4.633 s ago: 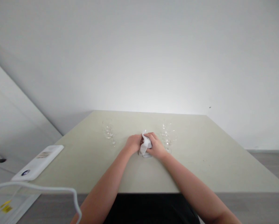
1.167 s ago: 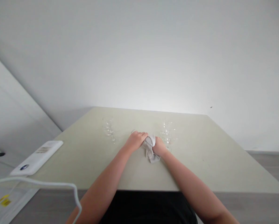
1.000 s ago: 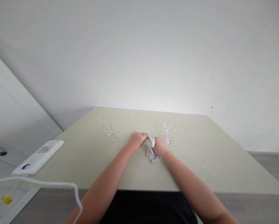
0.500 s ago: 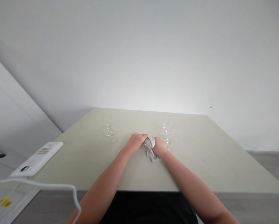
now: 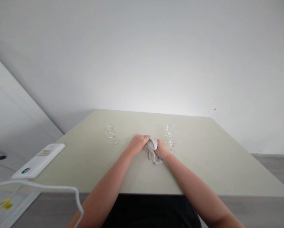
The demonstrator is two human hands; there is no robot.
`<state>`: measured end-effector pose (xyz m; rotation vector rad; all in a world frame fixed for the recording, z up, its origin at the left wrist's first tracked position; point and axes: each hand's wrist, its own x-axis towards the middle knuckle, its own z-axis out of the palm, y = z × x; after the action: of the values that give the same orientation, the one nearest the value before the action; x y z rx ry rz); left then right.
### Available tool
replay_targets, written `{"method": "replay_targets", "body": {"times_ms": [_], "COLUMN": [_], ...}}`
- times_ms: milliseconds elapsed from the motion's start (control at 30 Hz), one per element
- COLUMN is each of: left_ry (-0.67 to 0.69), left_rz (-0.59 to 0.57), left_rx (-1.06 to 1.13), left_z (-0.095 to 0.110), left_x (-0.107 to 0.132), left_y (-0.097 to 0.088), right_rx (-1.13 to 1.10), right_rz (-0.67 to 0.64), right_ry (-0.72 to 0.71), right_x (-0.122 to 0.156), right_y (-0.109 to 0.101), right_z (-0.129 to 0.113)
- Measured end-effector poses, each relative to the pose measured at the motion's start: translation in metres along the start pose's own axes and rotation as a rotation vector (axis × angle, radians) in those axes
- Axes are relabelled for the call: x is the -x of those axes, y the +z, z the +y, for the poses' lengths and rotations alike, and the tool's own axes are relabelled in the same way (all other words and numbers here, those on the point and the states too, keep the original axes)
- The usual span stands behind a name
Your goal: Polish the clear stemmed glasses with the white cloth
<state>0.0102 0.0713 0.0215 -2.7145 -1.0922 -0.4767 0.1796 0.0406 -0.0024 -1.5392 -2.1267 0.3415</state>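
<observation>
My left hand (image 5: 139,142) is closed around a clear glass, mostly hidden by the fingers; a thin piece of its rim shows beyond the knuckles. A light grey cloth (image 5: 152,144) is bunched against the glass, and its loose end hangs toward me. My right hand (image 5: 162,148) is closed on this cloth, with its fingers largely hidden in the folds. Several clear stemmed glasses (image 5: 171,134) are grouped just beyond my right hand. More clear glasses (image 5: 111,129) stand to the left of my left hand, their outlines faint.
The pale table (image 5: 203,171) reaches back to a white wall (image 5: 146,57). At its left edge lies a white box-like device (image 5: 38,161) with a label. A white cable (image 5: 49,187) crosses the lower left, near my left forearm.
The right hand and the cloth have shifted very slightly; both hands keep their hold. The glasses on the table have stayed in place.
</observation>
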Motion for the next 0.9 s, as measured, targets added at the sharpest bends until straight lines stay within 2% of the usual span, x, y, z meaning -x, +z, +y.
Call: {"method": "replay_targets", "body": {"times_ms": [167,333,433,533,667,733,800,900], "left_ry": [0.007,-0.025,-0.085,-0.219,-0.436,-0.495,-0.526,-0.535], "left_rz": [-0.011,0.012,0.022,0.052,0.134,0.197,0.276,0.357], "left_rx": [0.047,0.089,0.084,0.115,0.278,0.406,0.550,0.767], "left_z": [0.001,0.001,-0.001,-0.004,-0.010,-0.012,-0.011,-0.006], "left_x": [0.000,-0.001,-0.001,-0.002,-0.002,-0.002,-0.003,-0.005], "left_y": [0.001,0.000,0.001,0.002,0.004,0.004,0.005,0.004], "right_rx": [-0.085,-0.410,-0.564,-0.689,-0.882,-0.950,-1.018,-1.091], "right_rz": [0.049,0.107,0.153,0.276,0.456,0.504,0.481,0.377], "right_ry": [-0.061,-0.036,-0.110,-0.108,-0.005,0.079,0.142,0.157], "right_x": [0.002,0.002,-0.002,-0.006,-0.011,-0.012,-0.012,-0.011], "right_y": [-0.001,0.006,0.011,0.013,0.016,0.017,0.018,0.019], "right_z": [0.000,0.003,0.004,0.006,0.011,0.013,0.012,0.006]}}
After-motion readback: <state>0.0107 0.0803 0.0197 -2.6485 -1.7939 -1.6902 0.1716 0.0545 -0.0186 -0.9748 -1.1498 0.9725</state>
